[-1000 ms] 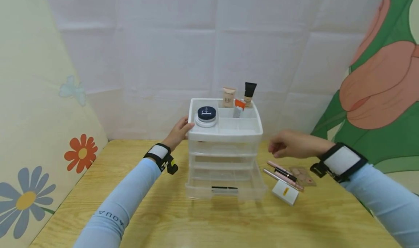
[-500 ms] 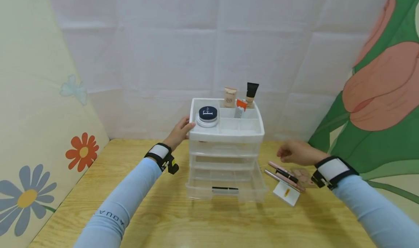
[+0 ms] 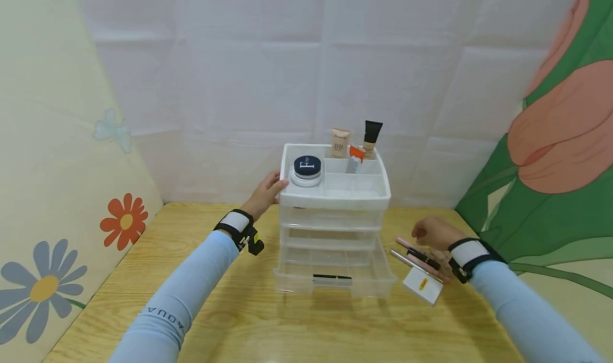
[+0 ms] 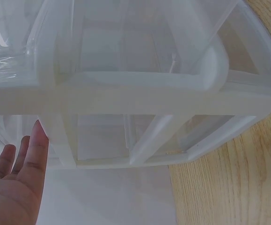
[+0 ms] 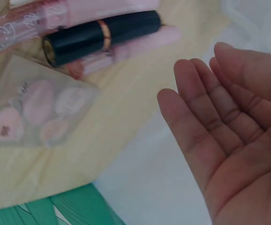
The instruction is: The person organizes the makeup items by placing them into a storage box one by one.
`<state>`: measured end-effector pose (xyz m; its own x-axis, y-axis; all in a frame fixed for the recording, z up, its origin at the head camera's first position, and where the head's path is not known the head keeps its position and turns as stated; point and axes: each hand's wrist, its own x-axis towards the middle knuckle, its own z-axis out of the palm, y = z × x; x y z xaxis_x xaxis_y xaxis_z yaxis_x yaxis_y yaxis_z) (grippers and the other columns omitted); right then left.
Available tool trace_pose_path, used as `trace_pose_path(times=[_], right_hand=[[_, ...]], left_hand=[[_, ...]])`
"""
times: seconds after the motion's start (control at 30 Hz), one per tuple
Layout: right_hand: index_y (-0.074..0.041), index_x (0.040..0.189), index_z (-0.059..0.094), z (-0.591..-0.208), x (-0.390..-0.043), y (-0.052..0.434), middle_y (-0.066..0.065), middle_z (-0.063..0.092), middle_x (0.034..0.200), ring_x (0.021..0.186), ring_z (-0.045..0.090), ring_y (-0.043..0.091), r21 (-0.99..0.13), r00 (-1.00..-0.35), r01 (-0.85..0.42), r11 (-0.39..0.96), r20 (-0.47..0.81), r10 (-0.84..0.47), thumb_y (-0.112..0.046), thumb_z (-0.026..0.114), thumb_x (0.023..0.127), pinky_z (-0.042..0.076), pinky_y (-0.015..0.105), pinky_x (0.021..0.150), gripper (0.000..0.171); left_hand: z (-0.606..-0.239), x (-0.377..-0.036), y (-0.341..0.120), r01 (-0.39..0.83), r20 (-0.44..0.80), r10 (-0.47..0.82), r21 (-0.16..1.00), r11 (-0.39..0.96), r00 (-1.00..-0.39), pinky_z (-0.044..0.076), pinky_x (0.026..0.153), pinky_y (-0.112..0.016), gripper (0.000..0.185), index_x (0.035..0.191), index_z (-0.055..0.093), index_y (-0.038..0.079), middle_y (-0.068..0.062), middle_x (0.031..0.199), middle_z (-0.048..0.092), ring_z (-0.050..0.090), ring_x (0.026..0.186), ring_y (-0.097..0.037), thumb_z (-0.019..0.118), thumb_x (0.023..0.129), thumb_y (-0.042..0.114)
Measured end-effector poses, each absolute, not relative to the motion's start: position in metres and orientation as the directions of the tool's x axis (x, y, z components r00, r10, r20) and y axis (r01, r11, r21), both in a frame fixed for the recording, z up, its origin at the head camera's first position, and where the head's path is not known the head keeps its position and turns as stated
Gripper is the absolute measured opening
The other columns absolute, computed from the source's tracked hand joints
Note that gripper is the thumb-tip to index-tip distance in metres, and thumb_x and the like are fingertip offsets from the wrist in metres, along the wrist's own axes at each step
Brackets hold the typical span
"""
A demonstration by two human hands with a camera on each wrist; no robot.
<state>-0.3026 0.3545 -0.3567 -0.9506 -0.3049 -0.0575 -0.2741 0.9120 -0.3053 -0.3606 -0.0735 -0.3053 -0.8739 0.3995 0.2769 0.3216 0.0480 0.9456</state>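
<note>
Your empty right hand [image 3: 433,233], fingers loose, is lower now, so the round black tube [image 5: 100,38] is closer; your left hand [image 3: 262,195] touches the white plastic drawer box [image 3: 335,202], fingers straight.

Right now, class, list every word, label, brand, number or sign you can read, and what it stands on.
"AQUA": left sleeve.
"F": dark jar lid; smaller mark beside it unreadable.
Too blurred or small to read: print on the beige tube, white box's yellow label, pink tube and clear packet.
No numbers readable.
</note>
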Motion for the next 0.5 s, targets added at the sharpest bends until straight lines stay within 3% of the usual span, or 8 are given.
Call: trace_pose_path(times=[0.33, 0.5], right_hand=[[0.005, 0.088, 0.06, -0.383, -0.316, 0.364, 0.01, 0.061, 0.082, 0.079, 0.056, 0.027, -0.333, -0.967, -0.226, 0.915, -0.035, -0.252, 0.003, 0.061, 0.074, 0.045, 0.043, 0.071, 0.014], [0.004, 0.091, 0.061, -0.393, -0.322, 0.365, 0.012, 0.06, 0.085, 0.081, 0.055, 0.027, -0.356, -0.982, -0.109, 0.928, -0.104, -0.155, 0.002, 0.06, 0.075, 0.045, 0.043, 0.07, 0.017]], left_hand=[[-0.306, -0.361, -0.072, 0.316, 0.278, 0.388, 0.948, 0.037, -0.879, 0.046, 0.079, -0.038, 0.051, 0.135, 0.029, 0.009, -0.014, 0.129, 0.04, 0.048, 0.102, -0.027, 0.044, 0.09, 0.028], [-0.306, -0.361, -0.072, 0.317, 0.272, 0.39, 0.947, 0.053, -0.88, 0.045, 0.081, -0.039, 0.052, 0.136, 0.028, 0.01, -0.014, 0.131, 0.038, 0.047, 0.105, -0.029, 0.043, 0.091, 0.03]])
